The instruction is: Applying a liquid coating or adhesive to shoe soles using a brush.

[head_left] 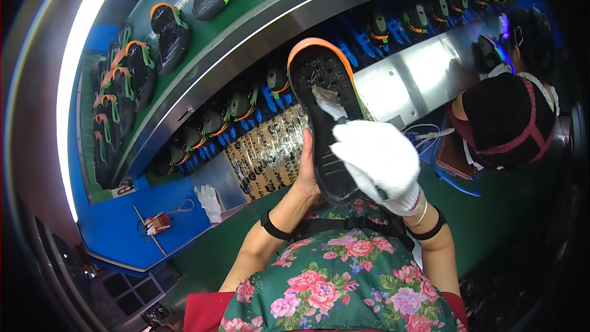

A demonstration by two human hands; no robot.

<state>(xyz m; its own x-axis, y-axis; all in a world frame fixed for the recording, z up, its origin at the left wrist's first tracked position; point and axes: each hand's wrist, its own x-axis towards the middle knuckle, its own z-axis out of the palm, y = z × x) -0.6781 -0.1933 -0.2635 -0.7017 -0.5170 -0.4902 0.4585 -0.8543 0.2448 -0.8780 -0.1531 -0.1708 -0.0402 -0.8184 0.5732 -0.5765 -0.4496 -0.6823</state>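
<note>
A black shoe sole point(337, 175) with an orange rim at its far end is held up in front of me, its hollow inner side facing up. My left hand point(306, 169), bare, grips its left edge, with the thumb lying along the side. My right hand point(382, 158) wears a white knit glove and is closed round a small brush point(332, 106). The brush's pale flat head and brownish bristles lie over the inside of the sole and seem to touch it. Wet-looking shiny patches show near the bristles.
Beyond the sole runs a rack of shoe uppers point(239, 106) on blue holders. More soles point(170, 37) lie on the green upper shelf. A blue table point(110, 224) at left carries a white glove point(209, 203) and a small red item point(158, 224). A co-worker point(507, 120) sits at right.
</note>
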